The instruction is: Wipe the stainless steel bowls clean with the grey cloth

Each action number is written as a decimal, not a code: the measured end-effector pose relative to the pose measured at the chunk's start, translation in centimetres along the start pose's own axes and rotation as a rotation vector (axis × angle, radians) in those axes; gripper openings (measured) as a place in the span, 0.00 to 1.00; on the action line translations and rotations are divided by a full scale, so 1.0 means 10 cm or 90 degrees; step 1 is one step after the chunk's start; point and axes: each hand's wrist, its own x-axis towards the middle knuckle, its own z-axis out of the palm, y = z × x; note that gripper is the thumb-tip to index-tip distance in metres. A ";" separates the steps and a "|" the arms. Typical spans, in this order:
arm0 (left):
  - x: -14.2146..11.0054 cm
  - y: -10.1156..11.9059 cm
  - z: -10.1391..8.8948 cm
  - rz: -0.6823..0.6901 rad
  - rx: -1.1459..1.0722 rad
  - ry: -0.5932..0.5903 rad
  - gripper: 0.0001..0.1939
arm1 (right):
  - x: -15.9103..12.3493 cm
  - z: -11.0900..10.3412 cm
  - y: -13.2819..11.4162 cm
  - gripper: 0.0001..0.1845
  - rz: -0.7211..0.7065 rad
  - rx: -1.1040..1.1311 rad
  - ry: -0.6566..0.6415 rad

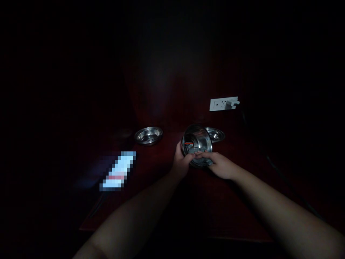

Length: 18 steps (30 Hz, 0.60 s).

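A shiny metal bowl (202, 138) is tilted with its opening toward me, a dark label with a red stripe visible on its inside. My left hand (182, 161) grips its left side, thumb over the near rim. My right hand (219, 163) is closed on a grey cloth (198, 160) that lies over the bowl's lower rim and inner wall. Some fingertips of both hands are hidden by the bowl and cloth. Just behind the bowl, to the right, sits a shallow metal dish (216, 134), partly covered by it.
Shallow metal dishes (148, 136), apparently stacked, stand at the back left of the dark red table (161, 172). A lit, pixelated screen (118, 171) lies at left. On the wall is a white socket plate (219, 104) with a plug in it. A cable (285, 176) runs along the right.
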 end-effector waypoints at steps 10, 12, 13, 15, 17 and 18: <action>0.03 -0.03 -0.02 0.014 0.011 0.018 0.27 | 0.00 0.04 -0.11 0.17 -0.047 0.173 -0.010; 0.04 -0.03 -0.01 0.004 -0.002 0.028 0.27 | 0.00 0.05 -0.12 0.18 -0.051 0.172 -0.009; 0.04 -0.03 -0.01 0.001 -0.006 0.032 0.27 | 0.00 0.05 -0.12 0.18 -0.054 0.167 -0.008; 0.05 -0.04 -0.02 0.000 -0.006 0.037 0.26 | 0.00 0.06 -0.11 0.18 -0.061 0.150 -0.001; 0.06 -0.05 -0.03 0.001 -0.003 0.041 0.25 | -0.01 0.05 -0.10 0.19 -0.065 0.133 0.006; 0.06 -0.06 -0.03 0.001 -0.004 0.041 0.25 | -0.01 0.05 -0.09 0.19 -0.067 0.127 0.007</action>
